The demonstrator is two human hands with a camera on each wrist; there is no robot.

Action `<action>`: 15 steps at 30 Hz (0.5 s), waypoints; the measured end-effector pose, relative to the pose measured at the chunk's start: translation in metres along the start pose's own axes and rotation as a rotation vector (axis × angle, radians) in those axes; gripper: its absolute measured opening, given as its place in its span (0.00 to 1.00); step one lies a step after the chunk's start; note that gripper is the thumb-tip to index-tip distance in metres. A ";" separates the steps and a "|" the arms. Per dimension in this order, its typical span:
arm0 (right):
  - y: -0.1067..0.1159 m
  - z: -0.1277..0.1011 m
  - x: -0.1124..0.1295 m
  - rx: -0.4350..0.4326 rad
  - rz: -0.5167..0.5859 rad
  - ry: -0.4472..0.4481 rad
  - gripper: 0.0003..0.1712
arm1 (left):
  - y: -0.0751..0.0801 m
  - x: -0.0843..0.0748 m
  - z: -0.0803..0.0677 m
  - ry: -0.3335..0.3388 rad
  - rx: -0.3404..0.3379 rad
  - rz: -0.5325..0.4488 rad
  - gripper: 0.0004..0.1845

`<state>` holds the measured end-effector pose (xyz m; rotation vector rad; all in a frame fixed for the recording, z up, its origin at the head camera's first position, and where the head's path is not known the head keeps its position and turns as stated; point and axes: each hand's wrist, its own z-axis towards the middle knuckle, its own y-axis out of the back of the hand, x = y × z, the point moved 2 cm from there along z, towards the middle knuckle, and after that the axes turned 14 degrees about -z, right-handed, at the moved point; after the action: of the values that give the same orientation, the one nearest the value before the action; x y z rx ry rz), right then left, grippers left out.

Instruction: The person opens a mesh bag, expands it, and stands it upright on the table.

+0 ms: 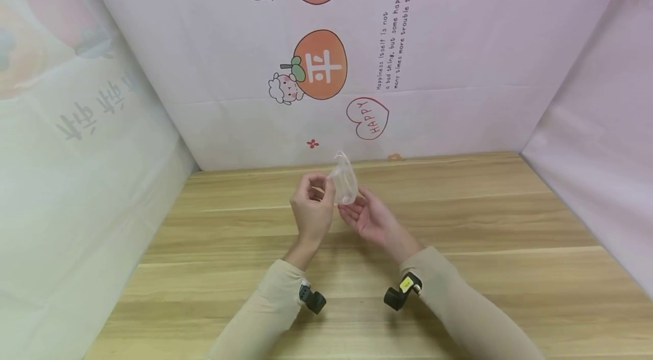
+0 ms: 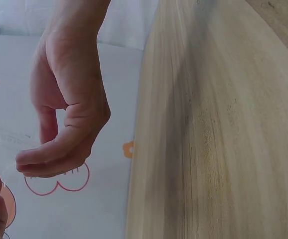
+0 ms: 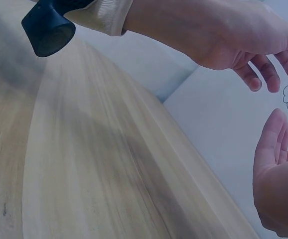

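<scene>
Above the middle of the wooden table, my left hand (image 1: 322, 190) pinches a small crumpled piece of clear plastic film (image 1: 345, 181) between thumb and curled fingers. My right hand (image 1: 359, 214) lies palm up just under and right of it, fingers straight, their tips touching the film's lower edge. In the left wrist view the left hand (image 2: 54, 154) shows its fingers curled against the thumb, and the film is barely visible there. The right wrist view has the right hand (image 3: 276, 159) flat and open below the left hand (image 3: 243, 40).
The wooden table (image 1: 459, 246) is boxed in by white printed cloth walls at the back (image 1: 459, 65), left (image 1: 76, 178) and right (image 1: 602, 150). Black cameras sit on both wrists (image 1: 312, 299) (image 1: 400, 293). Both arms wear beige sleeves.
</scene>
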<state>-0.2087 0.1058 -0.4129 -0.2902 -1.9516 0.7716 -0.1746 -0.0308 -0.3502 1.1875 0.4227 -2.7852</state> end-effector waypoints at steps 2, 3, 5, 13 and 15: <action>0.002 0.001 0.002 -0.005 -0.001 0.012 0.20 | 0.001 0.000 0.000 0.003 0.002 -0.002 0.04; 0.003 0.001 0.003 -0.007 0.003 0.016 0.19 | 0.001 0.001 0.000 0.005 0.005 -0.003 0.04; 0.005 0.001 0.005 -0.008 0.010 0.023 0.17 | 0.002 0.002 0.000 0.008 0.014 0.001 0.03; 0.012 -0.001 0.022 -0.025 -0.061 0.052 0.15 | 0.021 0.041 -0.008 0.092 0.185 -0.041 0.12; 0.015 -0.002 0.028 -0.046 -0.116 0.071 0.15 | 0.026 0.045 -0.011 0.149 0.255 -0.097 0.16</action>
<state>-0.2227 0.1318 -0.4021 -0.2264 -1.9033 0.6334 -0.1934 -0.0515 -0.3952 1.4717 0.1399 -2.9115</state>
